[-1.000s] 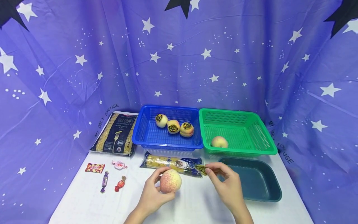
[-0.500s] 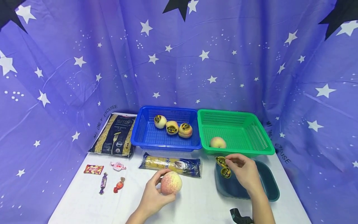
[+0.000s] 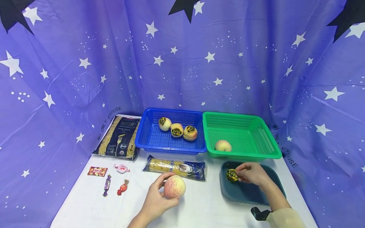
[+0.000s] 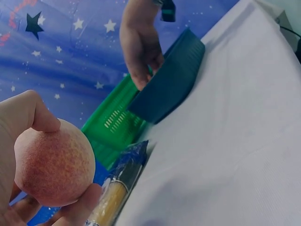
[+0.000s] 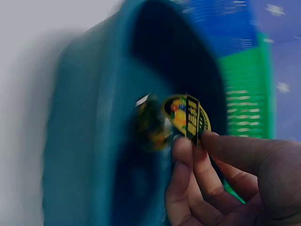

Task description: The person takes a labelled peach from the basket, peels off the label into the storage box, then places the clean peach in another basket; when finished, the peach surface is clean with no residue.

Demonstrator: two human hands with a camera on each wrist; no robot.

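Count: five peaches total. Three labelled ones sit in the blue basket (image 3: 151, 139), one bare peach (image 3: 223, 145) in the green basket (image 3: 268, 139), one more peach (image 3: 174, 187) gripped in the left hand (image 3: 156, 199), fingers curled round it just above the worktop (image 3: 199, 209). Right hand (image 3: 252, 173) pinches a yellow-black sticker (image 3: 232, 175) over the teal tub (image 3: 242, 194). Two pasta packs, four candies (image 3: 106, 185) on the left side.
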